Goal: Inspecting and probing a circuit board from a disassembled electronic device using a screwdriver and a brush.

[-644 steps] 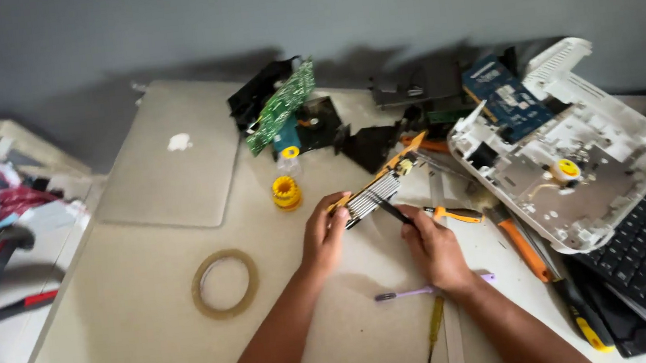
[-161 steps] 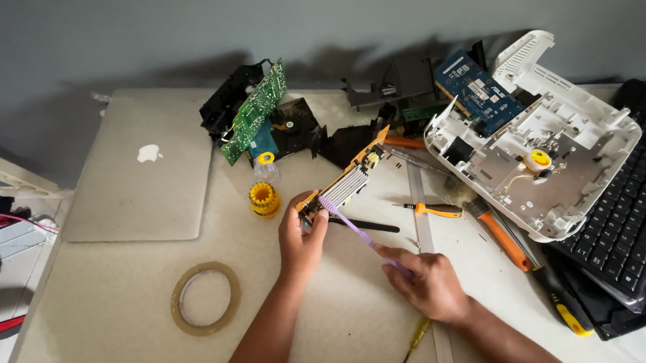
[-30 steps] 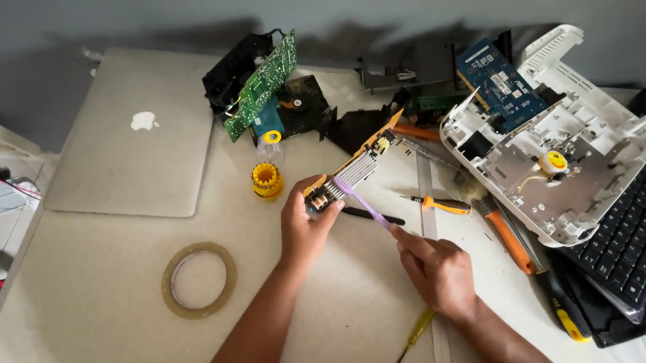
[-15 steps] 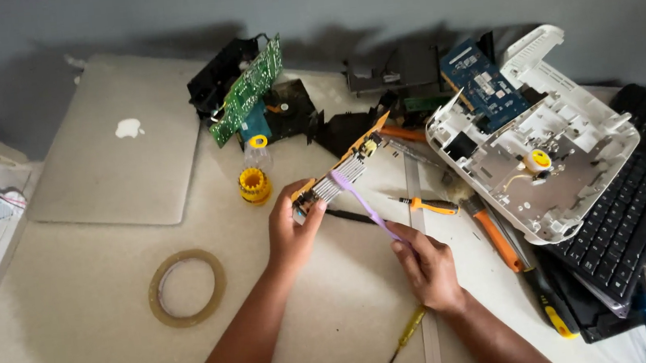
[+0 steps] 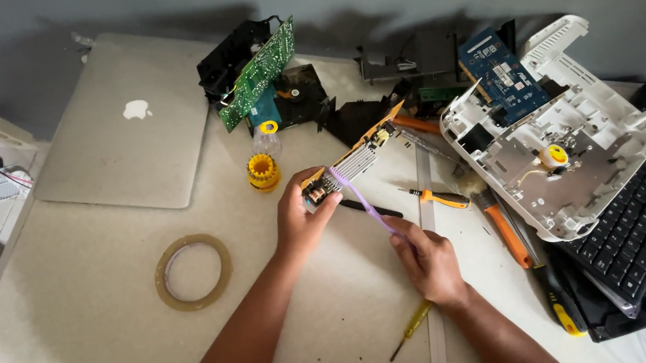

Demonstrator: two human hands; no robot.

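A narrow orange circuit board point(image 5: 353, 162) is pinched at its near end by the fingers point(image 5: 324, 202) of the left hand point(image 5: 301, 217), closed around it. A thin purple tool point(image 5: 365, 205) is gripped at its lower end by the curled fingers of the right hand point(image 5: 427, 258); its tip is laid against the board's near end. Both forearms are extended up from the bottom edge, the left slanted rightward, the right leftward, hands raised just above the tabletop point(image 5: 73, 312).

The board's long axis is run diagonally, far end pointed up and to the right. The purple tool is slanted the opposite way, up-left.

Tabletop beige, wall behind grey. A roll of tape point(image 5: 192, 271) is seen left of the left forearm, a closed silver laptop point(image 5: 121, 123) beyond it. A yellow screwdriver point(image 5: 412, 328) is lain below the right hand. A white plastic housing point(image 5: 550, 133) and a black keyboard point(image 5: 645, 203) are noted at right.
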